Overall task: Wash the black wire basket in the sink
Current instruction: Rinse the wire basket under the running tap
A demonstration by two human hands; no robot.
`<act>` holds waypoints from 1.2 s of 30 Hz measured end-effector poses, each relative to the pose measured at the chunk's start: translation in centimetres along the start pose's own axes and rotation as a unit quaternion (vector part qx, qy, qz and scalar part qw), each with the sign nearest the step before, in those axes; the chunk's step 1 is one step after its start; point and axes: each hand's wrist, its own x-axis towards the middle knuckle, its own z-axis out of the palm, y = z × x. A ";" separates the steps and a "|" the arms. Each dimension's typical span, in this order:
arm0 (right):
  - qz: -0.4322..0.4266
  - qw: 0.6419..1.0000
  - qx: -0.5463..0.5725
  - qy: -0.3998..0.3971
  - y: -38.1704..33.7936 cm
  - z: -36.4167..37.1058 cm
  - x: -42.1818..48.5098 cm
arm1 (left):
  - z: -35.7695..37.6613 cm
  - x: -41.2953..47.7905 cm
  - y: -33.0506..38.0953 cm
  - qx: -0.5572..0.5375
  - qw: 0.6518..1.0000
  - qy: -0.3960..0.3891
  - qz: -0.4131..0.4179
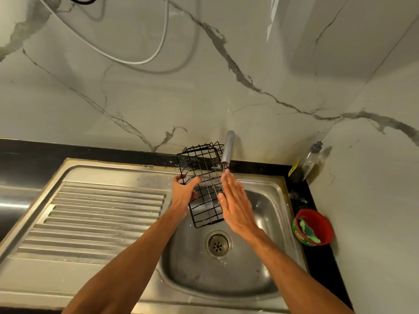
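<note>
Steel sink [254,275] below; black wire basket [207,184] tilted, left grip [184,193] clasping left edge, right grip [235,206] flat against right side.

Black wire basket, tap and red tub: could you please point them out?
black wire basket [207,200], head view, lower grid wires.
tap [227,148], head view, mid spout.
red tub [327,223], head view, right rim.

We face a back wall [158,98] of pale, glossy marble-look slabs crossed by grey veins. It meets a side wall [374,177] of the same stone in the right corner. A white cable [136,62] hangs looped against the back wall, with a black cable [81,1] at the top edge. A white casing [317,30] sits high on the right. Below runs a black counter [27,152]. The light is warm.
</note>
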 end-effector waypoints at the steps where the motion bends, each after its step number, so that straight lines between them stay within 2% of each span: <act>1: 0.026 1.000 0.009 0.004 0.0 0.0 0.2 | -0.1 0.1 0.0 -0.007 1.000 0.002 0.002; 5: -0.047 0.999 -0.008 0.006 -1.2 0.3 0.2 | 0.1 -0.1 0.2 -0.054 0.998 -0.012 -0.007; 9: 0.049 0.999 0.012 0.015 -0.6 0.1 1.5 | 1.1 -0.7 0.1 -0.078 0.997 0.016 -0.008; 10: 0.041 0.999 0.018 0.016 -1.4 0.3 1.6 | 1.6 -0.9 0.0 -0.094 0.995 0.025 -0.009; 13: -0.057 0.998 0.027 0.014 -3.2 0.7 1.1 | 2.4 -1.0 0.2 -0.168 0.984 0.053 -0.027; 14: -0.055 0.998 0.027 0.015 -2.6 0.8 1.2 | 2.5 -0.9 0.1 -0.185 0.981 0.055 -0.031; 17: 0.075 0.995 0.056 0.031 -1.4 0.6 1.9 | 2.7 -1.1 0.0 -0.191 0.980 0.051 -0.035; 18: 0.070 0.996 0.046 0.034 -2.0 0.7 1.9 | 2.6 -1.2 -0.1 -0.196 0.979 0.051 -0.037; 21: -0.081 0.997 0.008 0.015 -3.8 1.1 0.8 | 2.4 -1.6 -0.4 -0.210 0.975 0.049 -0.051; 22: -0.089 0.996 0.005 0.018 -3.1 1.1 0.7 | 2.3 -1.9 -0.3 -0.213 0.974 0.050 -0.056; 23: -0.048 0.998 0.015 0.031 -2.1 1.1 0.7 | 2.3 -2.3 -0.3 -0.223 0.972 0.052 -0.059; 24: 0.031 0.998 0.043 0.044 -1.1 1.1 0.6 | 2.1 -2.4 -0.4 -0.228 0.970 0.057 -0.066; 26: 0.157 0.980 0.117 0.035 0.0 1.2 0.2 | 1.7 -2.4 -0.7 -0.236 0.967 0.064 -0.077; 29: 0.142 0.969 0.203 0.020 -1.0 1.3 -0.9 | 0.9 -2.7 -1.0 -0.251 0.962 0.031 -0.099; 31: 0.156 0.939 0.302 0.043 -1.5 1.0 -0.6 | 0.4 -3.2 -1.4 -0.259 0.961 -0.005 -0.102; 34: 0.268 0.841 0.466 0.056 -1.7 0.2 0.6 | -0.2 -3.2 -2.4 -0.270 0.957 -0.043 -0.099; 36: 0.339 0.773 0.535 0.025 -1.2 0.0 1.6 | -0.4 -3.6 -2.5 -0.270 0.955 -0.072 -0.097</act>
